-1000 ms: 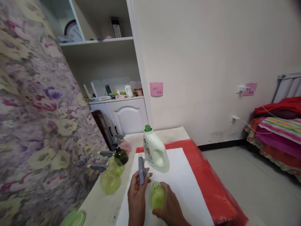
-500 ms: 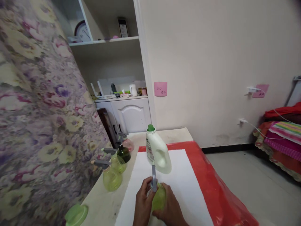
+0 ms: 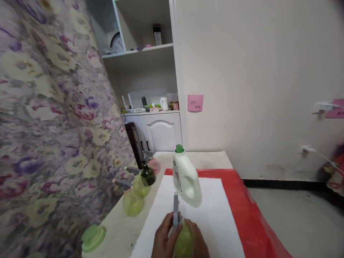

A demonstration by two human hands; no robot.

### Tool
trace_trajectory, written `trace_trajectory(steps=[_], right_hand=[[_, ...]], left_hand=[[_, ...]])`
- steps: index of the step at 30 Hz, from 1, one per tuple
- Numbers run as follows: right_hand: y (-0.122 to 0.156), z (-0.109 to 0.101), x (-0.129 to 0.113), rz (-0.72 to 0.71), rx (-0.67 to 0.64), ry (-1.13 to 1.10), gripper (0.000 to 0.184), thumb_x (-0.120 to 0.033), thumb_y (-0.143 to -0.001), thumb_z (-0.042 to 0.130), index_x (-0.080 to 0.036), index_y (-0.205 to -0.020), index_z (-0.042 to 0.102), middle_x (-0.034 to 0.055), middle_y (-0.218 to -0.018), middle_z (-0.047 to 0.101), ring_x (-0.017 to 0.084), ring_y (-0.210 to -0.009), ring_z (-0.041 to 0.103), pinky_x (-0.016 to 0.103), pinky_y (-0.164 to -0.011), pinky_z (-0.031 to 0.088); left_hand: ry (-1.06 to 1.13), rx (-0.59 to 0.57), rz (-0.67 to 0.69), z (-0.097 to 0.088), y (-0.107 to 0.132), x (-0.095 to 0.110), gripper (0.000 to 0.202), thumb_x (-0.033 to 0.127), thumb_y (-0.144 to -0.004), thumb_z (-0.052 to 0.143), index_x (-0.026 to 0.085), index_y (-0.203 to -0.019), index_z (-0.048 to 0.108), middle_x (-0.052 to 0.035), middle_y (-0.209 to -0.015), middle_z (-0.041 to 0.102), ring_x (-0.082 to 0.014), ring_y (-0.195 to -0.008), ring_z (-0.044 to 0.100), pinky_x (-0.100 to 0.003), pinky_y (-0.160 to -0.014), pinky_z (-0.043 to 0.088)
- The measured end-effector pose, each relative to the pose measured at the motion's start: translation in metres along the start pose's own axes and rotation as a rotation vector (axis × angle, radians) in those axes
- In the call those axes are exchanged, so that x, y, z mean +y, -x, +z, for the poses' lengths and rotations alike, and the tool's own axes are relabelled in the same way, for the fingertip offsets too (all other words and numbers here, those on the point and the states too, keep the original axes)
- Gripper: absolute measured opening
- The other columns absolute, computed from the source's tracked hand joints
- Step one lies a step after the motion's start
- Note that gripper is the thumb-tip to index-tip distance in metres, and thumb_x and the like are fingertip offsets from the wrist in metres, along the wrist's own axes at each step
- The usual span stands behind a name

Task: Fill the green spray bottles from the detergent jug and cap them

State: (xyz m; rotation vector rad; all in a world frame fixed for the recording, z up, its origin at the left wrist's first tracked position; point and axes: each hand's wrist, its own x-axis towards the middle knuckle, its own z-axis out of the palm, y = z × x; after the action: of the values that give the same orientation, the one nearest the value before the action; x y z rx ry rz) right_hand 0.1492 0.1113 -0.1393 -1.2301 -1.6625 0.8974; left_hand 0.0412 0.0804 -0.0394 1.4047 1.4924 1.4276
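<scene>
Head view: the left hand comes up from the bottom edge, wrist low, fingers curled inward. Its grip is closed around the base of a grey sprayer, thumb against the stem. The sprayer stands upright on the neck of a green bottle, nozzle pointing away from the person. The right hand mirrors the left, palm wrapped round the bottle's right flank in a firm clasp. The bottle stands on a white sheet on the worktop, at the near edge and just short of a white jug.

A second ago the left hand held the sprayer clear of the bottle, off to its left and tilted – now it sits over the mouth, as it already did half a second back. The right hand has kept its hold throughout. Both hands lie lower in the picture than before, and the view has swung left, so the bed has dropped out at the right.
</scene>
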Motion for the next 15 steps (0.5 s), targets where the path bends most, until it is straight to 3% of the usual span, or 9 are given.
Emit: trace_trajectory(steps=[5, 9, 15], right_hand=[[0.003, -0.019, 0.006, -0.105, -0.089, -0.03, 0.088, -0.024, -0.047, 0.079, -0.023, -0.13, 0.05, 0.0117, -0.124, 0.064, 0.036, -0.113, 0.058, 0.045, -0.096, 0.051], [0.001, -0.023, 0.006, -0.128, -0.085, 0.046, 0.088, -0.031, -0.047, 0.081, -0.021, -0.13, 0.053, 0.0134, -0.115, 0.064, 0.037, -0.105, 0.058, 0.047, -0.09, 0.051], [0.0, -0.025, -0.005, -0.227, -0.044, 0.121, 0.09, -0.024, -0.048, 0.078, -0.015, -0.133, 0.05, 0.0146, -0.111, 0.064, 0.036, -0.099, 0.057, 0.05, -0.096, 0.045]], left_hand=[[0.247, 0.125, -0.139, 0.007, 0.014, 0.014, 0.045, 0.05, -0.071, 0.075, 0.019, -0.102, 0.071, -0.0084, -0.101, 0.078, -0.0294, -0.099, 0.071, -0.036, -0.088, 0.056], [0.331, 0.201, -0.171, 0.009, 0.017, 0.019, 0.049, 0.05, -0.066, 0.078, 0.019, -0.103, 0.072, -0.0091, -0.101, 0.079, -0.0311, -0.1, 0.071, -0.039, -0.088, 0.056], [0.323, 0.18, -0.187, 0.008, 0.014, 0.024, 0.049, 0.051, -0.067, 0.078, 0.019, -0.104, 0.072, -0.0083, -0.1, 0.08, -0.0315, -0.101, 0.071, -0.04, -0.09, 0.054]])
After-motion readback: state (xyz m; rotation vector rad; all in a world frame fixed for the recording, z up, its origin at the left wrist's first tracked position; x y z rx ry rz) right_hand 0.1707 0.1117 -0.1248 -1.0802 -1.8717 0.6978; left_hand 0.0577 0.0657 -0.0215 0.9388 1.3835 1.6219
